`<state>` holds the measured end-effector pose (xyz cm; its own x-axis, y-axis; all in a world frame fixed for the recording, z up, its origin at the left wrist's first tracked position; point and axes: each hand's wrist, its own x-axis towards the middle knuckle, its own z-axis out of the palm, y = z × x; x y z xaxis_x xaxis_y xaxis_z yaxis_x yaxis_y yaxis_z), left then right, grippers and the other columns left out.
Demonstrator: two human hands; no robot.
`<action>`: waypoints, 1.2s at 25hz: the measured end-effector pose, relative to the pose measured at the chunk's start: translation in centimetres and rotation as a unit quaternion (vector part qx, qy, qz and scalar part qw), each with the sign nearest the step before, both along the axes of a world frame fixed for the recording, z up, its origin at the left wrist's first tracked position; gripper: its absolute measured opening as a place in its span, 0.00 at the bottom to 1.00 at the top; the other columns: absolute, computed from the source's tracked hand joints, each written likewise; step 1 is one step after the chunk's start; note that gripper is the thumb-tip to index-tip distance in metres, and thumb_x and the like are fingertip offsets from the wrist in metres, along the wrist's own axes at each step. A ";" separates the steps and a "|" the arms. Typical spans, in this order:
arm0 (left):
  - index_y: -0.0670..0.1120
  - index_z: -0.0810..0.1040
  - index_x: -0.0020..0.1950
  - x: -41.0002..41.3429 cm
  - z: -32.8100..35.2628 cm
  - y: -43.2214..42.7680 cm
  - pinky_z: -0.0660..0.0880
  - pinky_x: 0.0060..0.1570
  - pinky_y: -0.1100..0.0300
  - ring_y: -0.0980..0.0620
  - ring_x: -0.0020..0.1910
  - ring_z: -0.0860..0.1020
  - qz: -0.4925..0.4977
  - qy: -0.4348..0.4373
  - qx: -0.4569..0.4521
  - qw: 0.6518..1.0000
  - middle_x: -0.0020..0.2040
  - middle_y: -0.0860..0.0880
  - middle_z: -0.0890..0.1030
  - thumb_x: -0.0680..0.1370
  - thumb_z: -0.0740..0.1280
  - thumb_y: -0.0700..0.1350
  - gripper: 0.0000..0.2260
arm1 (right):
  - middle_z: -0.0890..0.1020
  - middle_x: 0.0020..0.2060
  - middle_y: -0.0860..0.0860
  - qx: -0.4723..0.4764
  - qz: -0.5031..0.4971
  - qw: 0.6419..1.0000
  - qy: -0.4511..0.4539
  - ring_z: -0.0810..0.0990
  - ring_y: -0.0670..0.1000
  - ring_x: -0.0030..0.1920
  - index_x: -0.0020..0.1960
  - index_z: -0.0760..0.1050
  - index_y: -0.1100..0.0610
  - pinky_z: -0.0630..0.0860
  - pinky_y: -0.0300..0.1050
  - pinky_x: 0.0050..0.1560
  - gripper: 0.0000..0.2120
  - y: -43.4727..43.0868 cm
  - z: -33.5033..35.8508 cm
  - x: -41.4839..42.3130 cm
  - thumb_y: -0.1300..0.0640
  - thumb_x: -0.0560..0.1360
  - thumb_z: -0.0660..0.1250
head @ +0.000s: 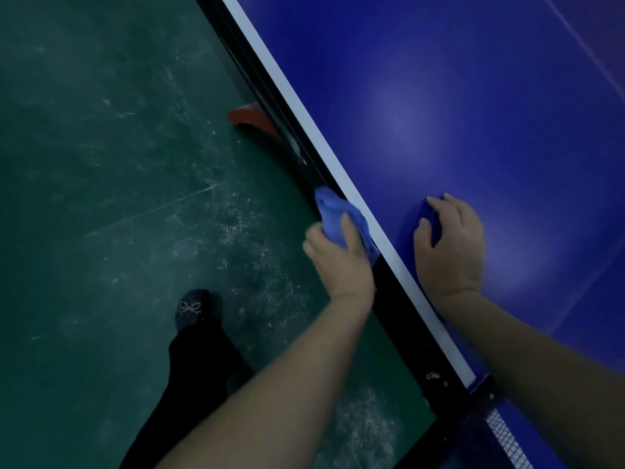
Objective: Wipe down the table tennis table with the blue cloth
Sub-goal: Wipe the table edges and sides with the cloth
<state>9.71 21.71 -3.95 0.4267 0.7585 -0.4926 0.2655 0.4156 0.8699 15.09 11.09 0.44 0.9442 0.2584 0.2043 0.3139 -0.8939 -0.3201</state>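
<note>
The table tennis table has a glossy blue top and a white line along its side edge, running diagonally across the view. My left hand grips a bunched light-blue cloth against the table's dark side rim, just below the white line. My right hand rests on the blue top close to the edge, fingers bent with the tips on the surface. A darker blue patch lies under those fingers; I cannot tell whether it is a shadow or a thing.
The net and its post clamp sit at the bottom right. An orange-red table leg part shows below the rim. The scuffed green floor fills the left, with my dark-trousered leg and shoe on it.
</note>
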 end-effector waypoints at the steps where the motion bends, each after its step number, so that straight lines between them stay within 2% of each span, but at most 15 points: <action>1: 0.44 0.69 0.56 -1.0 0.2 -1.2 0.68 0.43 0.64 0.62 0.41 0.72 -0.023 -0.014 0.019 0.999 0.52 0.50 0.67 0.80 0.63 0.56 0.16 | 0.73 0.68 0.55 0.002 0.003 1.000 0.000 0.69 0.55 0.69 0.67 0.74 0.58 0.66 0.57 0.69 0.17 0.5 0.1 0.5 0.58 0.78 0.63; 3: 0.45 0.69 0.56 0.4 -0.1 1.1 0.70 0.44 0.59 0.57 0.43 0.74 -0.033 -0.012 0.045 0.998 0.52 0.50 0.67 0.79 0.61 0.57 0.16 | 0.73 0.68 0.55 -0.001 0.018 1.000 0.000 0.69 0.55 0.69 0.67 0.74 0.58 0.66 0.56 0.70 0.17 1.9 -0.2 1.8 0.58 0.79 0.63; 6: 0.46 0.70 0.53 6.8 -0.5 11.2 0.74 0.43 0.58 0.48 0.43 0.76 0.024 0.008 0.075 0.997 0.51 0.48 0.69 0.80 0.60 0.57 0.15 | 0.73 0.68 0.53 0.002 0.049 0.999 0.000 0.69 0.53 0.70 0.67 0.74 0.56 0.66 0.55 0.70 0.17 4.7 -0.6 3.9 0.56 0.78 0.63; 8: 0.47 0.69 0.50 10.4 -0.9 16.6 0.76 0.40 0.61 0.52 0.38 0.75 0.067 0.011 0.042 0.997 0.50 0.47 0.71 0.82 0.59 0.56 0.13 | 0.73 0.68 0.52 0.007 0.059 0.998 -0.004 0.69 0.52 0.69 0.67 0.74 0.56 0.66 0.54 0.70 0.18 7.4 -0.7 5.6 0.55 0.78 0.63; 11: 0.43 0.69 0.51 10.4 -1.9 16.1 0.77 0.48 0.51 0.46 0.43 0.76 0.064 0.037 -0.030 0.997 0.54 0.39 0.74 0.83 0.57 0.55 0.14 | 0.72 0.69 0.51 0.004 0.072 0.997 0.009 0.68 0.50 0.70 0.68 0.73 0.54 0.65 0.53 0.71 0.18 13.0 -0.4 8.6 0.53 0.79 0.63; 12: 0.41 0.69 0.53 9.2 -1.9 14.4 0.75 0.51 0.54 0.49 0.46 0.75 0.043 0.041 -0.041 0.997 0.54 0.39 0.73 0.83 0.57 0.53 0.14 | 0.72 0.69 0.51 0.002 0.083 0.996 0.010 0.68 0.50 0.70 0.68 0.73 0.54 0.64 0.53 0.71 0.18 15.1 -0.3 9.9 0.53 0.79 0.62; 13: 0.40 0.68 0.53 7.7 -1.6 12.8 0.73 0.51 0.63 0.58 0.47 0.74 0.015 0.039 -0.031 0.999 0.53 0.41 0.71 0.83 0.58 0.51 0.13 | 0.72 0.69 0.51 -0.001 0.095 0.995 0.009 0.68 0.51 0.70 0.68 0.73 0.54 0.64 0.53 0.71 0.18 17.2 -0.2 11.2 0.52 0.79 0.62; 14: 0.40 0.68 0.53 6.5 -1.0 11.8 0.68 0.46 0.73 0.67 0.44 0.71 -0.010 0.028 0.002 1.000 0.52 0.43 0.69 0.83 0.58 0.50 0.12 | 0.72 0.70 0.51 -0.003 0.104 0.994 0.010 0.68 0.51 0.70 0.68 0.73 0.54 0.64 0.52 0.71 0.18 19.1 -0.2 12.4 0.52 0.79 0.61; 16: 0.42 0.67 0.51 6.9 -0.6 13.1 0.64 0.39 0.77 0.72 0.42 0.68 -0.043 -0.013 0.072 0.996 0.50 0.47 0.67 0.81 0.57 0.52 0.13 | 0.71 0.70 0.51 -0.005 0.114 0.993 0.012 0.67 0.50 0.70 0.69 0.73 0.54 0.64 0.52 0.71 0.19 22.2 -0.2 14.7 0.52 0.79 0.60; 19: 0.41 0.68 0.52 13.3 -0.7 22.8 0.63 0.39 0.67 0.58 0.41 0.69 0.002 0.013 0.150 0.989 0.51 0.46 0.68 0.83 0.57 0.51 0.13 | 0.71 0.70 0.50 -0.006 0.118 0.993 0.009 0.67 0.50 0.70 0.69 0.72 0.54 0.64 0.51 0.71 0.19 25.0 -0.3 17.1 0.51 0.79 0.60; 20: 0.40 0.69 0.52 15.8 -0.6 26.8 0.64 0.40 0.64 0.53 0.41 0.70 0.032 0.031 0.132 0.990 0.53 0.44 0.70 0.83 0.56 0.51 0.14 | 0.71 0.70 0.50 -0.007 0.122 0.993 0.009 0.67 0.50 0.70 0.69 0.72 0.53 0.64 0.51 0.71 0.19 25.9 -0.3 17.9 0.51 0.79 0.60; 22: 0.41 0.68 0.49 19.0 -0.6 32.4 0.66 0.37 0.61 0.53 0.37 0.71 0.075 0.041 0.077 0.993 0.53 0.43 0.72 0.84 0.55 0.51 0.13 | 0.71 0.69 0.50 -0.009 0.128 0.992 0.009 0.67 0.50 0.70 0.69 0.72 0.53 0.64 0.52 0.71 0.19 27.9 -0.3 19.5 0.51 0.79 0.59; 26: 0.40 0.67 0.52 15.9 -1.8 27.4 0.72 0.46 0.50 0.49 0.44 0.73 0.048 0.014 -0.008 0.999 0.52 0.39 0.70 0.84 0.56 0.48 0.11 | 0.71 0.70 0.50 -0.016 0.134 0.991 0.009 0.67 0.50 0.70 0.69 0.72 0.54 0.64 0.52 0.71 0.19 31.1 0.0 22.3 0.52 0.80 0.59; 28: 0.41 0.66 0.49 12.6 -0.9 23.2 0.72 0.40 0.59 0.62 0.38 0.73 0.022 -0.035 -0.028 0.999 0.47 0.42 0.68 0.84 0.57 0.43 0.07 | 0.71 0.70 0.51 -0.015 0.127 0.992 0.016 0.67 0.50 0.71 0.69 0.71 0.54 0.63 0.52 0.72 0.19 31.7 0.0 23.1 0.53 0.80 0.60; 30: 0.44 0.65 0.47 12.9 -0.9 23.4 0.70 0.38 0.66 0.65 0.36 0.72 0.024 -0.057 -0.015 0.998 0.47 0.45 0.66 0.84 0.57 0.42 0.06 | 0.71 0.71 0.51 -0.016 0.124 0.992 0.019 0.66 0.51 0.71 0.69 0.71 0.55 0.63 0.52 0.72 0.18 31.8 -0.1 23.4 0.54 0.80 0.60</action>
<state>22.58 45.13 -4.83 0.4438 0.7653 -0.4661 0.1447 0.4521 0.8801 38.45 42.92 0.39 0.8580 0.4889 0.1578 0.5132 -0.8011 -0.3082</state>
